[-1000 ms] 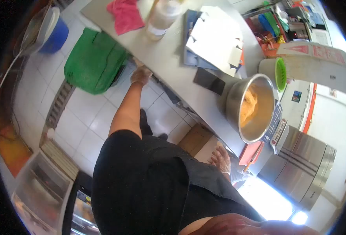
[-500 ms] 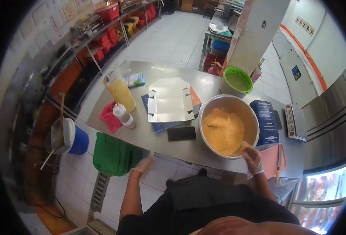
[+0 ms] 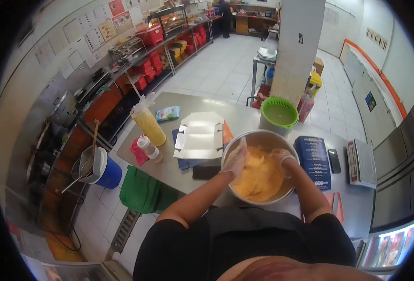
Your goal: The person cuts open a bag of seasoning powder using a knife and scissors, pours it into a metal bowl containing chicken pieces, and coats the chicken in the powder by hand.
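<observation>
A steel bowl [image 3: 290,191] of orange-yellow powdery mix [image 3: 259,180] stands at the table's front edge. Both my hands wear clear plastic gloves and are inside its rim. My left hand [image 3: 237,160] is at the left side of the mix, fingers stretched forward and open. On the right side, my right hand [image 3: 284,160] reaches into the mix with its fingers extended; their tips are partly hidden. Left of the bowl, an unfolded white carton [image 3: 200,136] lies on the table. A dark phone [image 3: 206,172] is partly covered by my left arm.
A green strainer basket [image 3: 279,112] stands behind the bowl. To the right are dark-blue printed cartons [image 3: 314,161], another phone [image 3: 334,160] and a scale [image 3: 361,164]. A yellow bottle [image 3: 150,126] and a clear squeeze bottle [image 3: 149,148] stand left. A green bin [image 3: 140,189] is below. Far back is a person [image 3: 225,18].
My left hand has come up from beside the table into the bowl. My right hand has moved from the rim into the mix. The view has tilted up.
</observation>
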